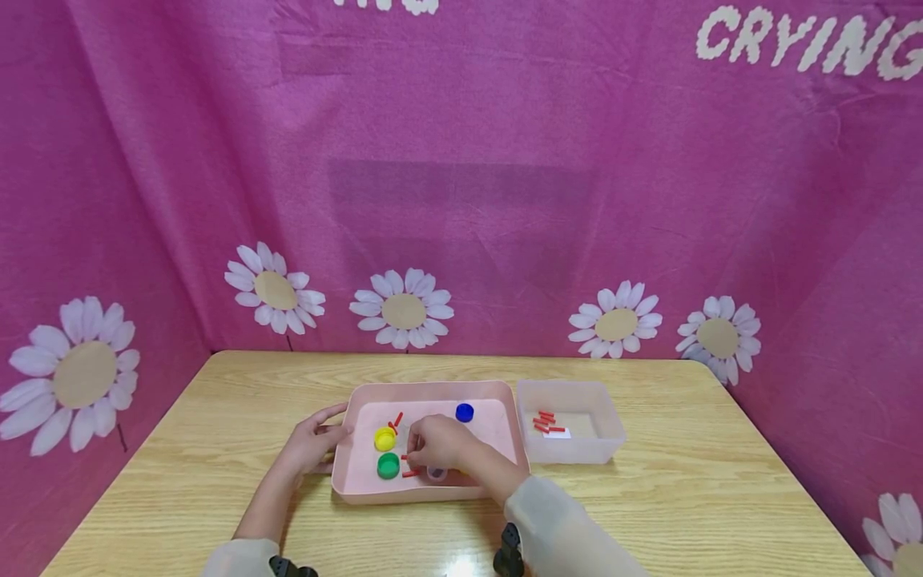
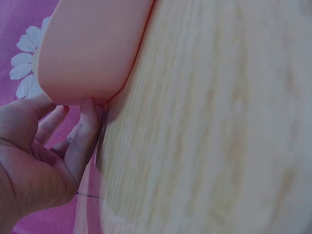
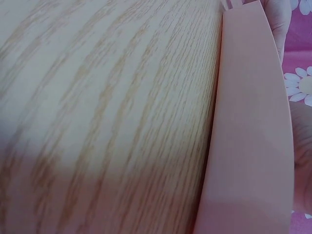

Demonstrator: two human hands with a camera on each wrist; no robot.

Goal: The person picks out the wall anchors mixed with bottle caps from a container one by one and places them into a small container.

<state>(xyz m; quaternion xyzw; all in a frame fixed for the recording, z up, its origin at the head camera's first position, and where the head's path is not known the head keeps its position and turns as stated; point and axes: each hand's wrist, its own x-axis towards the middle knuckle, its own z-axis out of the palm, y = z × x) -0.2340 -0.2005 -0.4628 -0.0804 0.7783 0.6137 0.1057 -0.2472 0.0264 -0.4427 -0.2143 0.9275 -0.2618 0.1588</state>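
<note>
A pink tray point(image 1: 425, 391) lies on the table with small caps and short red sticks point(image 1: 398, 419) in it. My left hand point(image 1: 312, 442) touches the tray's left end; in the left wrist view its fingers point(image 2: 88, 119) rest against the outer wall. Over the tray's middle, my right hand point(image 1: 441, 442) points down with thumb and fingers together, pinching a red stick point(image 1: 405, 457) at the fingertips. Left of it sit a yellow cap point(image 1: 385, 438) and a green cap point(image 1: 388, 466). A clear round cap point(image 1: 436, 474) is partly hidden under the hand.
A blue cap point(image 1: 465, 413) sits near the tray's back wall. Right of the tray stands a translucent bin point(image 1: 604, 425) with several red sticks and a white paper inside. The wooden table point(image 1: 685, 481) reaches a pink flowered cloth point(image 1: 505, 264) behind.
</note>
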